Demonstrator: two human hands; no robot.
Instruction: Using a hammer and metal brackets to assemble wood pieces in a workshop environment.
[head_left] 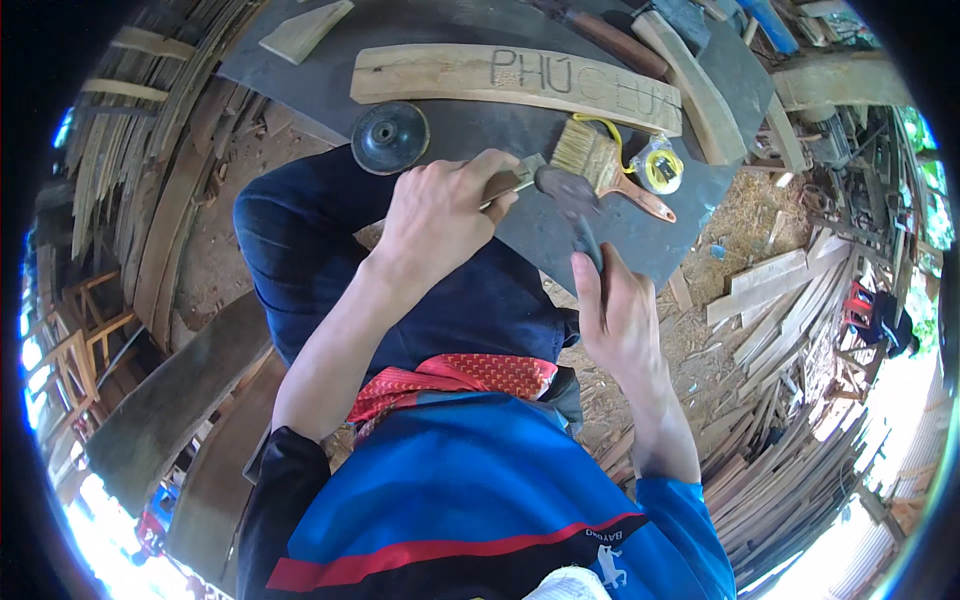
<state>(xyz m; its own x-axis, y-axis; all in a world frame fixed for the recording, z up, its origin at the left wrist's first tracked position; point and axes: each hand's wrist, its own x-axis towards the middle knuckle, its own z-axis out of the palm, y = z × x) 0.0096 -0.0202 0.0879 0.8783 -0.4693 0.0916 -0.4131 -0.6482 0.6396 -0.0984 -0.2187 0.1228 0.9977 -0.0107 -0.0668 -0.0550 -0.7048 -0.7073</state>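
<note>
Near the middle of the frame, the person's left hand [440,215] is curled closed around a short, flat tool [522,175], whose exact kind cannot be told because the fingers cover much of it. The right hand [622,305], right of centre, wraps the grey handle of a hammer [572,192], the thumb lying along it. The dark hammer head is just beside the tool's exposed end; whether they touch cannot be told.

Both are above a dark tabletop [640,240]. Just to the right of the hammer head lies a broad brush [600,165], with a yellow tape measure [660,170] beside it. A pale board [430,75] bearing carved letters spans the upper centre, and a round black disc [390,138] sits below its left end.
</note>
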